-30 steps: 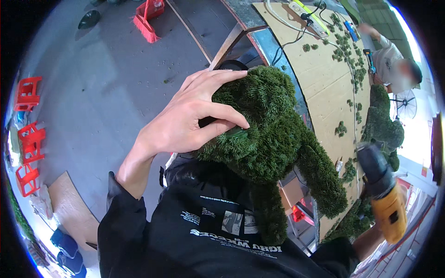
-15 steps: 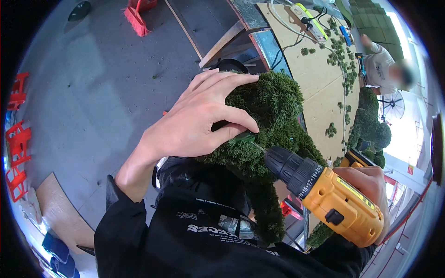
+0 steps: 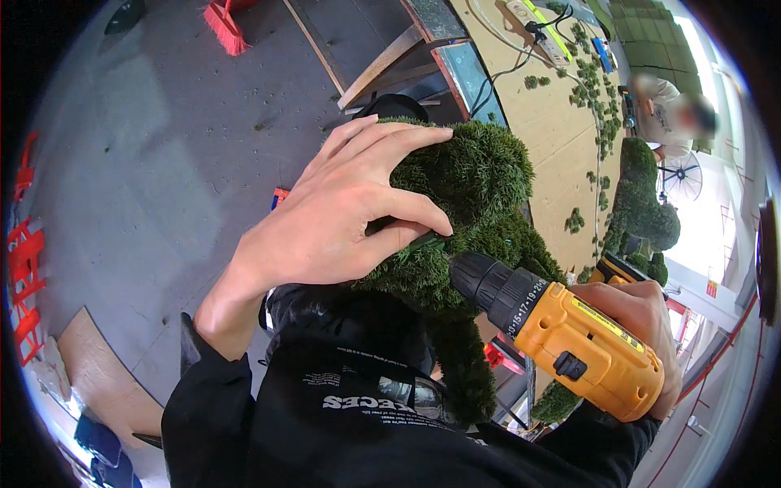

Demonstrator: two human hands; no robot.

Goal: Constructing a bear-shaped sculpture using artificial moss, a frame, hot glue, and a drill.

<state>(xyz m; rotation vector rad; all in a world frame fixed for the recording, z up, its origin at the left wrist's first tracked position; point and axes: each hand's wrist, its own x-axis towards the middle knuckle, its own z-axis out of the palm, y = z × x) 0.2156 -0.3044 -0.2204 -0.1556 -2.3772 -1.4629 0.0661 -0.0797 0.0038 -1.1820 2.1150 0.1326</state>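
My left hand is spread over a green artificial topiary, gripping it with the fingers across the rounded part. Its thumb and index finger nearly meet beside a small dark green piece. My right hand is wrapped around the handle of a yellow-and-black cordless drill. The black chuck points left into the foliage, just below my left thumb. Whatever is in the chuck's tip is hidden by the greenery. A narrower leg of the topiary hangs down in front of my body.
On the right, a cardboard-covered table carries scattered green sprigs and a power strip with cables. Another person works beyond it, near more topiary shapes. A red broom and red stools stand on the grey floor.
The drill has shifted slightly left and its chuck now sits closer against the foliage, hiding the tip. My left hand keeps its place. The other person's arm has moved.
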